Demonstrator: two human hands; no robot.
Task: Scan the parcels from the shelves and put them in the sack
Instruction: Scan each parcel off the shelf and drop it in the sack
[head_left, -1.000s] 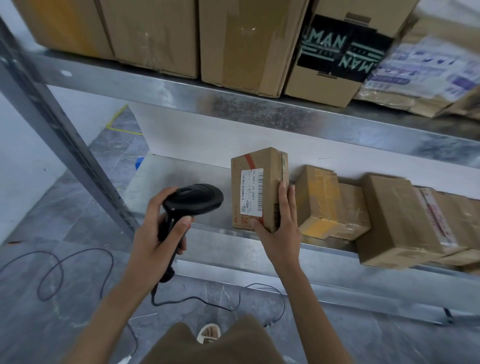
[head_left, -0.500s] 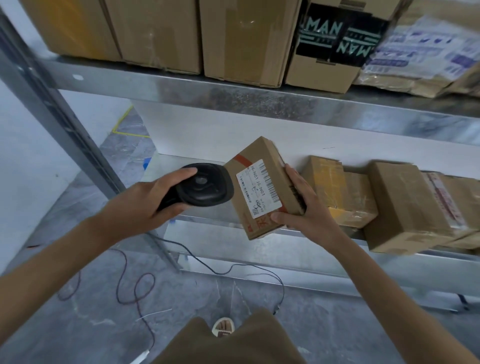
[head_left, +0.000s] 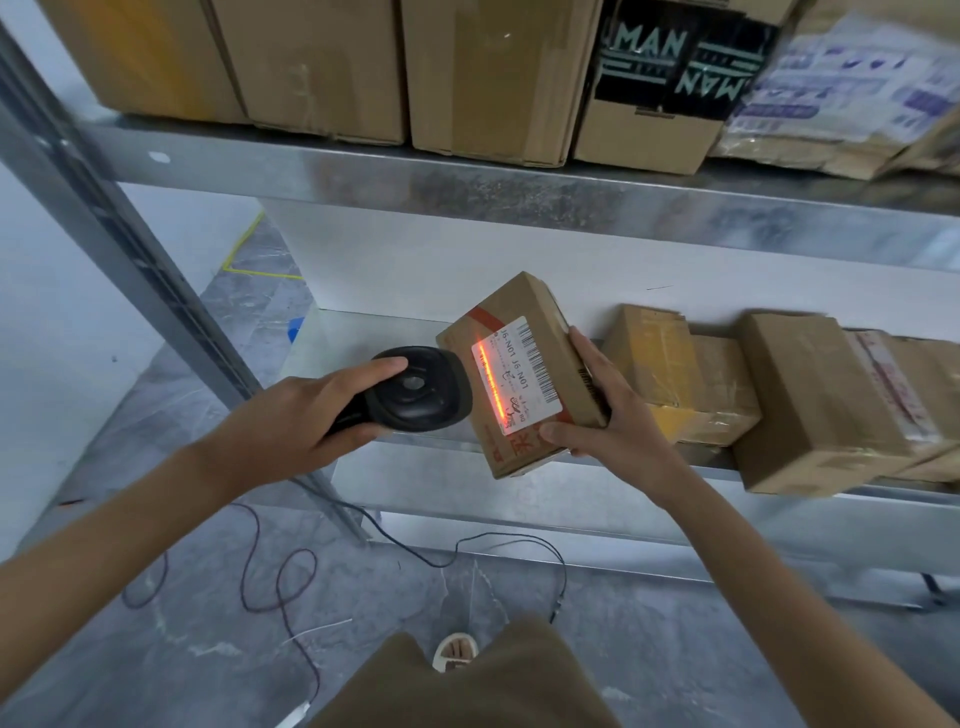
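My right hand (head_left: 613, 421) grips a small brown cardboard parcel (head_left: 514, 322) by its right side, tilted and lifted off the lower shelf (head_left: 597, 483). A white barcode label (head_left: 524, 379) faces me, with a red scan line glowing across its left part. My left hand (head_left: 296, 415) holds a black handheld scanner (head_left: 415, 389) just left of the parcel, its head nearly touching the label. The sack is not in view.
More brown parcels (head_left: 810, 400) lie along the lower shelf to the right. Large cartons (head_left: 488, 73) fill the upper shelf (head_left: 467, 187). A grey metal upright (head_left: 124, 244) slants at left. The scanner cable (head_left: 270, 577) loops over the grey floor by my foot (head_left: 456, 652).
My right hand lifted the parcel off the shelf and tilted it toward me. My left hand brought the scanner close, and a red scan line now shows on the label.
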